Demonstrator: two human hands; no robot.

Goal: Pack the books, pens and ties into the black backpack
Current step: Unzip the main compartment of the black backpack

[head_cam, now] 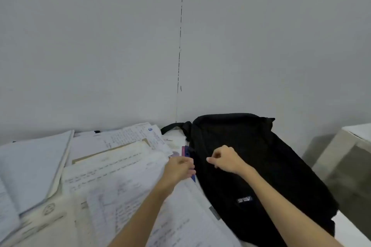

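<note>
Head view shows the left hand (181,166) gripping blue pens (187,151) beside the soft, limp black backpack (261,166), lying flat right of the papers (112,170), while the right hand (225,159) pinches its fabric, likely the best hold near the zip.

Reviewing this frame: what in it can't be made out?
- Blue pens: mostly covered by the left hand; their number is unclear.
- Right hand: fingers curled over the black backpack; any zipper pull they pinch is too small and dark to see.
- Backpack opening: black on black, open or closed unclear.
- Papers: writing blurred.
- Ties: none identifiable.
</note>
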